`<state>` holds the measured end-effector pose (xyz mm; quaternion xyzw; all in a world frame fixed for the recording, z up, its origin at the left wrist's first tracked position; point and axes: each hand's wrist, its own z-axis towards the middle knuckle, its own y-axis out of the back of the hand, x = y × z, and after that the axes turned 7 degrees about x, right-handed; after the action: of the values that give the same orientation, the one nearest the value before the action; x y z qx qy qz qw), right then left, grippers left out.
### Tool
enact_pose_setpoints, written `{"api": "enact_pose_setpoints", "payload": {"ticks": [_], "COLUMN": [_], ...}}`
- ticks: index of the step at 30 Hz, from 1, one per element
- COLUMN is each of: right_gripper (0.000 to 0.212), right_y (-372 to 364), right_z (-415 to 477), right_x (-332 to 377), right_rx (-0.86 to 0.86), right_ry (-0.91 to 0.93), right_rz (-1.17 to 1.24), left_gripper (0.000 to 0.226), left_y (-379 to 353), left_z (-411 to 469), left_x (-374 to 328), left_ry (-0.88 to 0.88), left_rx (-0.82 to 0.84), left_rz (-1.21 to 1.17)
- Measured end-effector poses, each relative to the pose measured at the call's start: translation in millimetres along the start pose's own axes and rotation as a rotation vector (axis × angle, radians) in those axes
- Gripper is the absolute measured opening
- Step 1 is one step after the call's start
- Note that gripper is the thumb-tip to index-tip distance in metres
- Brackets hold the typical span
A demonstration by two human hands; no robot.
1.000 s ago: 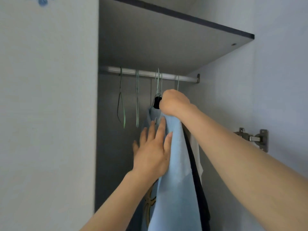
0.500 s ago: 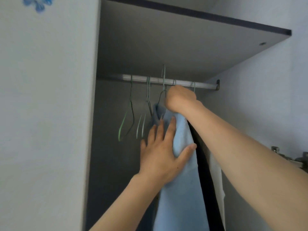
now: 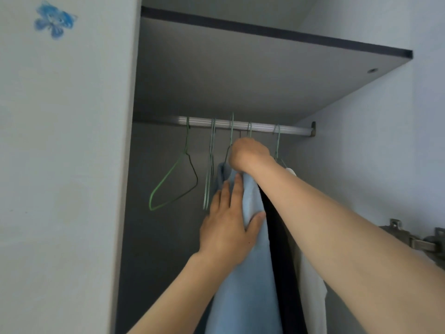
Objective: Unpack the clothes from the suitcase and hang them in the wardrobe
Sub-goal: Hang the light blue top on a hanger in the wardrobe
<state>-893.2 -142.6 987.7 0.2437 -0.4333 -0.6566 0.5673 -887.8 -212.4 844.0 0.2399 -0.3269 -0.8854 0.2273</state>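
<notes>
A light blue garment (image 3: 250, 280) hangs inside the wardrobe from a wire hanger on the metal rail (image 3: 260, 126). My right hand (image 3: 248, 154) grips the top of that garment at its hanger, just below the rail. My left hand (image 3: 228, 225) lies flat against the blue cloth's left side, fingers straight and thumb spread across the front. A black garment (image 3: 279, 249) and a white garment (image 3: 310, 292) hang to the right of the blue one. The suitcase is out of view.
An empty green wire hanger (image 3: 173, 182) and another thin hanger (image 3: 209, 177) hang on the rail to the left. A dark shelf (image 3: 265, 68) roofs the compartment. The wardrobe's side panel (image 3: 62, 165) stands at left, a door hinge (image 3: 414, 239) at right.
The view has tilted upward, showing more of the shelf. My left thumb has spread out across the blue cloth. The empty green hanger has swung sideways.
</notes>
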Motion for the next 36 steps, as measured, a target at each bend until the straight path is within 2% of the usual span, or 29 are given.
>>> {"api": "enact_pose_setpoints", "payload": {"ticks": [7,11,15,17,18,20,21,27,36], "right_gripper": [0.025,0.014,0.021,0.008,0.015,0.046,0.051,0.05,0.036], "right_y": [-15.0,-17.1,-15.7,-15.1,-15.5,-16.4,-17.2,-28.8,-30.2], "right_z": [3.0,3.6,-2.9,-9.0,-11.6,-17.8,-20.8,-38.6,-79.0], "right_x": [-5.2,-8.5,-13.9,-14.6,-16.0,-17.6,-18.7,-24.1,-31.0], "right_rx": [0.071,0.081,0.065,0.082,0.077,0.069,0.055,-0.004,-0.113], "right_ry": [0.013,0.02,0.021,0.03,0.044,0.067,0.09,0.146,0.144], "right_rz": [0.023,0.003,0.007,0.003,0.005,-0.019,-0.038,-0.025,-0.047], "left_gripper": [0.086,0.091,0.093,0.092,0.09,0.078,0.074,0.065,0.063], "left_y": [-6.5,-11.2,-13.6,-13.8,-13.8,-13.3,-13.6,-15.8,-7.5], "left_z": [-2.9,-0.9,1.1,1.6,1.6,1.9,1.8,-1.4,-18.8], "left_x": [3.1,4.1,3.7,2.6,1.8,1.9,2.3,6.3,-6.9], "left_ry": [0.03,0.017,0.016,0.021,0.021,0.012,0.002,0.0,-0.022], "left_rx": [0.009,-0.004,0.006,0.02,0.023,0.019,0.004,0.0,0.028], "left_rz": [0.171,0.19,0.204,0.208,0.196,0.164,0.144,0.054,0.011]}}
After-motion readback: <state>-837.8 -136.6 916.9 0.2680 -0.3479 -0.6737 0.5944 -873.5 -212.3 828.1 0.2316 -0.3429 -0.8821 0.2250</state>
